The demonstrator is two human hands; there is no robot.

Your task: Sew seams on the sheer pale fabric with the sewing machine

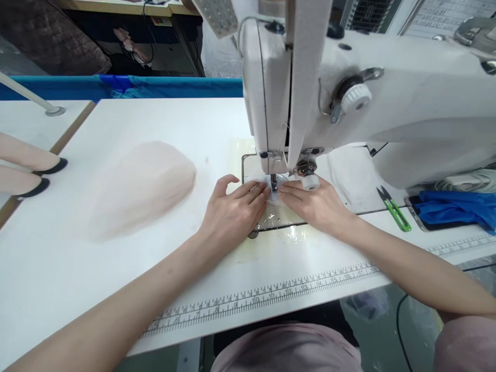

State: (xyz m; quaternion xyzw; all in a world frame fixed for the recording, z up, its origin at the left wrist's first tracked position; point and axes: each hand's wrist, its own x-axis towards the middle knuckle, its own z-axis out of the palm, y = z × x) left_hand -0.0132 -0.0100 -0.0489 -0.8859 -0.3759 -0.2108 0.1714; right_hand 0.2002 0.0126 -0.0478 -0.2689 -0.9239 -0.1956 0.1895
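A small piece of sheer white fabric lies under the presser foot of a white sewing machine. My left hand rests on the left of this fabric, fingers stretched flat and thumb lifted apart. On the other side, my right hand lays its extended fingers on the fabric close to the presser foot; its thumb is hidden. The fabric is partly covered by both hands. Left of my left hand, a sheer pale pink fabric piece is spread on the white table.
Green thread snips lie right of my right hand, beside a phone partly under blue cloth. White fabric sits behind my right wrist. A printed ruler runs along the front edge. Two pale tubes with black ends reach in from the left.
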